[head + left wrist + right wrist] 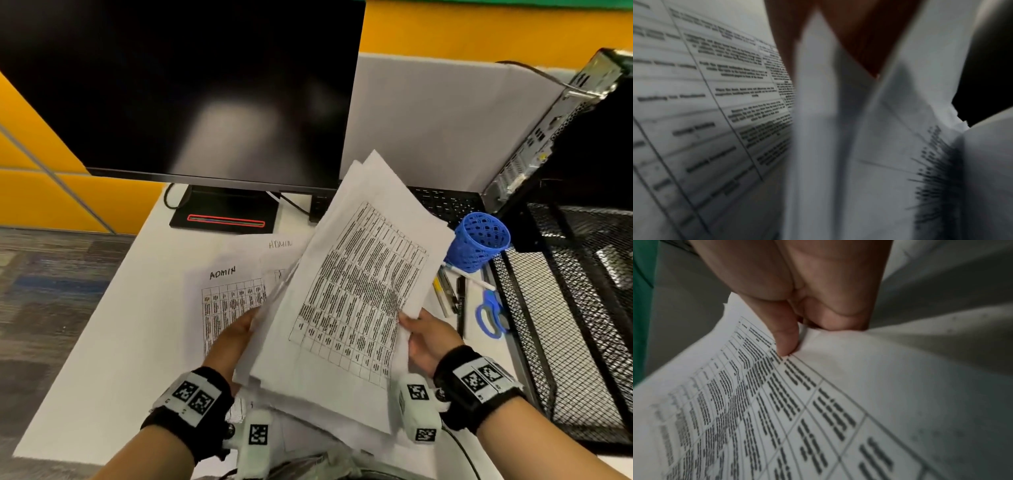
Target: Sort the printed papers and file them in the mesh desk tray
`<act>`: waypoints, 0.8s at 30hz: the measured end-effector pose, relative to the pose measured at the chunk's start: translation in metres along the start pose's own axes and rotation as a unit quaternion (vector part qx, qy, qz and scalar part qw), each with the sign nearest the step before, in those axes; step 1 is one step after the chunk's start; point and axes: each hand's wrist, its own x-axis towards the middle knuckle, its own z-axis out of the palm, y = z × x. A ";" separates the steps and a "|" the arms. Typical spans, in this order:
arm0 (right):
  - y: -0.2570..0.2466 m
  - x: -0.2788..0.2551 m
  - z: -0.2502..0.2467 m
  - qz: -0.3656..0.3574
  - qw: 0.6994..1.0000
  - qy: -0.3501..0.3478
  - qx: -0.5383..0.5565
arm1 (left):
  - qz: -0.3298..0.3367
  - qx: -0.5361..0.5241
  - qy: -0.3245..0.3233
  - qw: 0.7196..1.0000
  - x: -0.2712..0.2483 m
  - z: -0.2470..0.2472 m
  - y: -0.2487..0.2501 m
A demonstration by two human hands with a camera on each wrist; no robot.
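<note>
A stack of printed papers [349, 291] with a table on the top sheet is held tilted above the white desk [113, 342]. My left hand [239, 334] holds its left edge, fingers hidden under the sheets. My right hand [423, 334] pinches the right edge between thumb and fingers; the right wrist view shows the thumb [786, 339] pressed on the top sheet [818, 402]. Two sheets marked ADMIN [222, 294] lie flat on the desk. The black mesh desk tray [575, 308] stands at the right. The left wrist view shows only blurred sheets [838, 146].
A dark monitor [185, 85] stands at the back, a keyboard [442, 202] behind the papers. A blue mesh pen cup [479, 241], pens [452, 291] and blue scissors [489, 315] lie between papers and tray. A computer case [555, 130] stands at the right back.
</note>
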 end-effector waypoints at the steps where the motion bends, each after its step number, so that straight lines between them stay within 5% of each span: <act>1: -0.004 0.001 0.000 -0.013 1.000 0.004 -0.006 | -0.021 -0.009 -0.011 1.000 0.000 -0.003 -0.002; 5: -0.023 -0.007 0.004 -0.119 0.986 0.050 -0.106 | 0.014 0.036 -0.071 0.997 -0.010 -0.008 0.006; 8: -0.037 -0.021 0.012 -0.199 0.944 0.087 -0.250 | 0.064 0.001 -0.131 0.989 -0.015 -0.005 0.025; 11: -0.047 -0.036 0.025 -0.257 0.894 0.090 -0.357 | 0.138 0.072 -0.126 0.980 -0.024 0.012 0.055; 18: -0.064 -0.081 0.058 -0.457 0.840 0.023 -0.290 | 0.363 -0.005 0.039 0.931 -0.052 0.062 0.101; 21: -0.060 -0.090 0.060 -0.506 0.818 0.046 -0.270 | 0.402 -0.013 0.026 0.915 -0.058 0.074 0.097; 24: -0.040 -0.080 0.053 -0.485 0.837 0.042 -0.249 | 0.398 0.040 0.006 0.916 -0.056 0.074 0.081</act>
